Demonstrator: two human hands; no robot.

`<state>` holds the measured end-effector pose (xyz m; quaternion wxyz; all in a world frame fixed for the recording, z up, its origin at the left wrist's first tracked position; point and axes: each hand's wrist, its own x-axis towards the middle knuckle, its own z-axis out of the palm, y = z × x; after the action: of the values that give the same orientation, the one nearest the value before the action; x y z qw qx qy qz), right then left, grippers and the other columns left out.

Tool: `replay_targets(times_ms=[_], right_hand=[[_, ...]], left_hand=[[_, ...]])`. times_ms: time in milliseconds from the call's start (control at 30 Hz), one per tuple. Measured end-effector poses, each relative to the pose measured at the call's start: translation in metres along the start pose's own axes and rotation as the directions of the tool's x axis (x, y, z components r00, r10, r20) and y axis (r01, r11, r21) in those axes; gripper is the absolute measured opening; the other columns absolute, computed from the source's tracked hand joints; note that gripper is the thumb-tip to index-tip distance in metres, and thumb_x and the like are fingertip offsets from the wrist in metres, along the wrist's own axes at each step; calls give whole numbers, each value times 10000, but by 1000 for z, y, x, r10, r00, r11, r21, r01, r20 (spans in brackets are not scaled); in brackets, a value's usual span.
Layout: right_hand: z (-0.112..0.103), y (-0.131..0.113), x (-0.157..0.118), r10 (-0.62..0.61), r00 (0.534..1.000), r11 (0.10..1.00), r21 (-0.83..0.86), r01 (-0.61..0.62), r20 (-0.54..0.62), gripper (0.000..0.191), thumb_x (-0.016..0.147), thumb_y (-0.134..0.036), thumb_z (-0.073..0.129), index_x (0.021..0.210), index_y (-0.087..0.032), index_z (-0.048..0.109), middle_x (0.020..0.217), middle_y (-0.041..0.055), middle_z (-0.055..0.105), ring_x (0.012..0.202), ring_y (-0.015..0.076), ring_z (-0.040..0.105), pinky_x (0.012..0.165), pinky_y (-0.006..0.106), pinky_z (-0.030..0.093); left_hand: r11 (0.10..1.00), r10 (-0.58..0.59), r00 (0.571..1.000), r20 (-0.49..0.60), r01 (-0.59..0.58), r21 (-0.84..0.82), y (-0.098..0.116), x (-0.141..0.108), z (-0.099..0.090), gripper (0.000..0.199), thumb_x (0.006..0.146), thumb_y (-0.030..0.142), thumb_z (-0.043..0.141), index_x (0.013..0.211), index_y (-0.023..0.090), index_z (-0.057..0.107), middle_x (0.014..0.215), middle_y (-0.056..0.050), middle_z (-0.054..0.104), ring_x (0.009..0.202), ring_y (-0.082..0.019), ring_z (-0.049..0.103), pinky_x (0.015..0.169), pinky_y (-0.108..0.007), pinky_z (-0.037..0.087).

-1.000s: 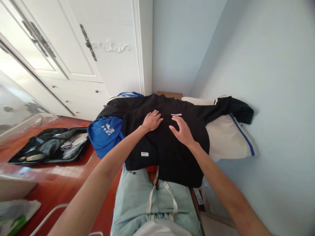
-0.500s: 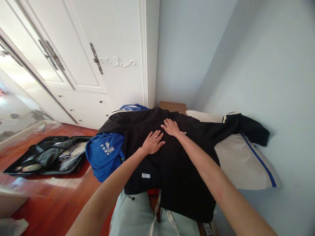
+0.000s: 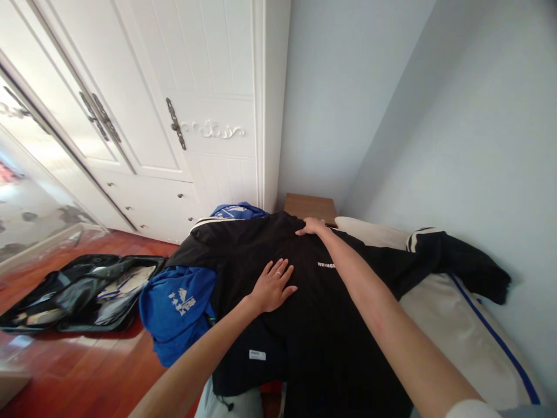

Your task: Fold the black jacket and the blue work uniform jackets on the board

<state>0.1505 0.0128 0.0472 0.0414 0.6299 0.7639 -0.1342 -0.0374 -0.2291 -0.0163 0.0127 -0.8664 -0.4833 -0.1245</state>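
A black jacket (image 3: 261, 244) lies spread front side up, with white lettering on the chest, a small white label near the hem and cream-striped sleeves. My left hand (image 3: 273, 285), with a ring on one finger, rests flat on its middle with the fingers spread. At the top edge by the collar, my right hand (image 3: 314, 226) has its fingers curled over the fabric; the fingertips are partly hidden. Blue clothing (image 3: 180, 310) with a white print shows from under the left sleeve. The right sleeve reaches across a beige cloth-covered piece (image 3: 461, 337) with a blue stripe.
A white wardrobe (image 3: 217, 75) stands behind on the left. Between it and the grey-blue wall (image 3: 478, 145) is a brown wooden surface (image 3: 310, 206). On the red wooden floor (image 3: 87, 360) lies an open black suitcase (image 3: 78, 290) with clothes inside.
My right hand has moved up from the jacket's chest to its collar edge, and the chest lettering now shows. My left hand stays on the jacket's middle. The view has shifted slightly.
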Motion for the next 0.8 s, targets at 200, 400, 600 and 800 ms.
replay_targets(times_ms=[200, 400, 600, 800], right_hand=[[0, 5, 20, 4, 1000, 999, 44, -4, -16, 462, 703, -494, 781, 1100, -269, 708, 1211, 95, 686, 1156, 322, 610, 950, 441, 443], [-13, 10, 37, -76, 995, 992, 94, 83, -71, 327, 750, -407, 760, 1031, -240, 735, 1090, 65, 733, 1000, 245, 680, 806, 278, 484], [-26, 6, 58, -21, 982, 995, 96, 40, -190, 364, 774, -442, 746, 1095, -276, 697, 1159, 62, 709, 1081, 260, 651, 849, 329, 474], [-23, 2, 81, 25, 958, 999, 45, -13, -287, 338, 829, -372, 719, 1131, -229, 669, 1163, 115, 697, 1137, 280, 611, 972, 420, 398]], left_hand=[[1000, 15, 1000, 8, -15, -13, -5, 11, 1, 661, 999, 575, 211, 1511, 181, 348, 1576, -119, 326, 1476, -264, 250, 1189, -487, 224], [1000, 7, 1000, 22, -6, -16, -14, 25, 5, 666, 998, 578, 189, 1518, 187, 333, 1583, -116, 311, 1482, -264, 235, 1188, -496, 214], [1000, -5, 996, 85, 8, -24, -38, 56, 6, 680, 996, 583, 177, 1516, 175, 337, 1585, -127, 303, 1483, -266, 231, 1184, -492, 220], [999, -29, 995, 93, 31, -20, -56, 93, 12, 669, 999, 571, 186, 1509, 171, 350, 1579, -126, 319, 1482, -265, 235, 1185, -490, 218]])
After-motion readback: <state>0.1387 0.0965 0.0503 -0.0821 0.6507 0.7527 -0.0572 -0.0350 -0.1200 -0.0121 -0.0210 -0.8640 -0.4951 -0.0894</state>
